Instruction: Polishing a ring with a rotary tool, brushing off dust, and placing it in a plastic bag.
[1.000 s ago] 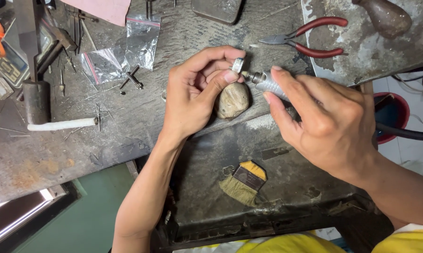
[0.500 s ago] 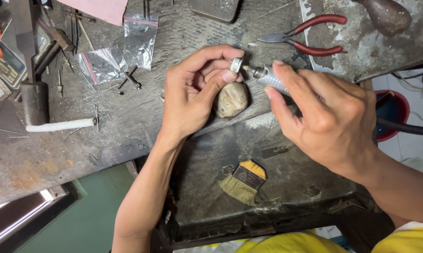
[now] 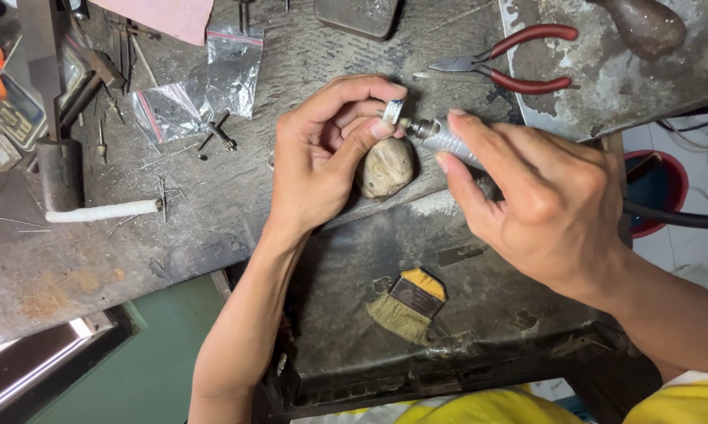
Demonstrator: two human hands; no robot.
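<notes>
Left hand pinches a small silvery ring-like piece between thumb and forefinger, its other fingers curled, bracing it over a rounded wooden peg at the edge of the scarred workbench. Right hand is wrapped around a metal rotary handpiece, whose tip meets the piece; the bit itself is too small to make out. Compared with half a second ago, both hands and the tool have barely moved, the piece staying on the peg, so the work on this spot seems ongoing. Red-handled pliers lie just beyond, clear plastic bags to the left, and a small brush sits in the tray below.
</notes>
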